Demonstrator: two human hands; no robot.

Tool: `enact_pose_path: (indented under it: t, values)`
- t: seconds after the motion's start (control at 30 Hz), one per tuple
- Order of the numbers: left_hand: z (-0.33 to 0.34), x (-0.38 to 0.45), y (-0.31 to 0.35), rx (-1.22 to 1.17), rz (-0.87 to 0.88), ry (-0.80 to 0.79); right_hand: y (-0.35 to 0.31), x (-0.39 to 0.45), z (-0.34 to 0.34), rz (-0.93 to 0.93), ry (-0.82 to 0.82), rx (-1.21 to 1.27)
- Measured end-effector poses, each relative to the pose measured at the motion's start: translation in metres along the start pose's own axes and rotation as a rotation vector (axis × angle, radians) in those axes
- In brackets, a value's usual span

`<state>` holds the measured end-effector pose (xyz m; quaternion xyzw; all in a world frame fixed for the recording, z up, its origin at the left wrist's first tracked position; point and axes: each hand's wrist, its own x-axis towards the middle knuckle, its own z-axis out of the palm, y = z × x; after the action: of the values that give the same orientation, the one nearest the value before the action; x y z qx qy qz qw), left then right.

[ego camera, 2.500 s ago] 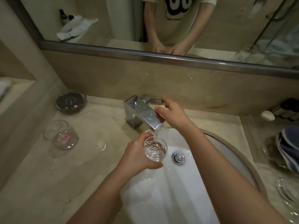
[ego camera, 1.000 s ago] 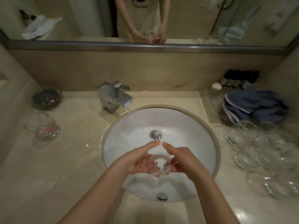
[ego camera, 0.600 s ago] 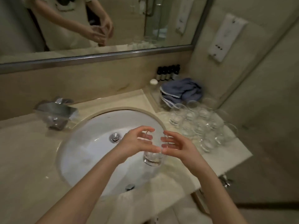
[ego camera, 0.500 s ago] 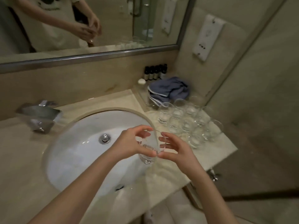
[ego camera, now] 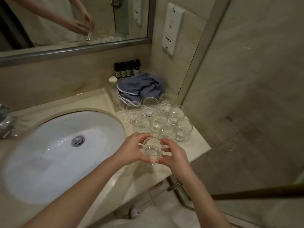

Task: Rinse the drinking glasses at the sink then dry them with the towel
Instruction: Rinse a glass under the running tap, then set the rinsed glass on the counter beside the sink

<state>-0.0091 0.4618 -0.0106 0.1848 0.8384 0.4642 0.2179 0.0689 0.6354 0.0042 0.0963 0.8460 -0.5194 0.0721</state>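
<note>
Pale marble counter [ego camera: 194, 145], wet sheen near its front edge; that edge runs just below both hands, tiled floor [ego camera: 158, 204] beneath it. Left hand [ego camera: 131, 152] and right hand [ego camera: 174, 157] both curl around one clear glass [ego camera: 152, 149], fingers wrapped on opposite sides of its wall, thumbs toward the near side. Glass is held over the counter strip between basin and counter corner, upright, mouth up, long axis roughly vertical with the rim tipped slightly toward the person. Cannot tell whether its base touches the stone. Left of the hands: white oval sink [ego camera: 49, 155] with its drain [ego camera: 78, 140] well apart from the glass; a blurred faucet [ego camera: 5, 124] at the far left. Just beyond the fingertips: a cluster of empty glasses [ego camera: 158, 119], upright, packed closely, the nearest almost touching the hands. Right of the hands, a short bare stretch of counter ends at the corner edge, then a drop beside a glass panel [ego camera: 246, 112]. Behind the cluster: a crumpled blue towel [ego camera: 141, 88] against the wall, with small dark bottles [ego camera: 126, 69] and a white cap [ego camera: 112, 79] just beside it. Farthest: mirror [ego camera: 74, 22] above the backsplash; wall switch plate [ego camera: 171, 28] on the right.
</note>
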Motion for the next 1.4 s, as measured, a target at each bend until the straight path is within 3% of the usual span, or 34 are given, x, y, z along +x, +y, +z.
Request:
enact_pose_path:
  t: [0.47, 0.8, 1.4]
  values:
    - [0.004, 0.025, -0.015, 0.192, -0.062, 0.024, 0.013, 0.045, 0.011, -0.17, -0.166, -0.587]
    - [0.002, 0.026, -0.013, 0.197, -0.081, 0.045, 0.009, 0.052, 0.02, -0.214, -0.16, -0.724]
    - [0.002, 0.015, -0.002, 0.519, -0.105, -0.052, -0.005, 0.044, 0.027, -0.191, -0.148, -0.861]
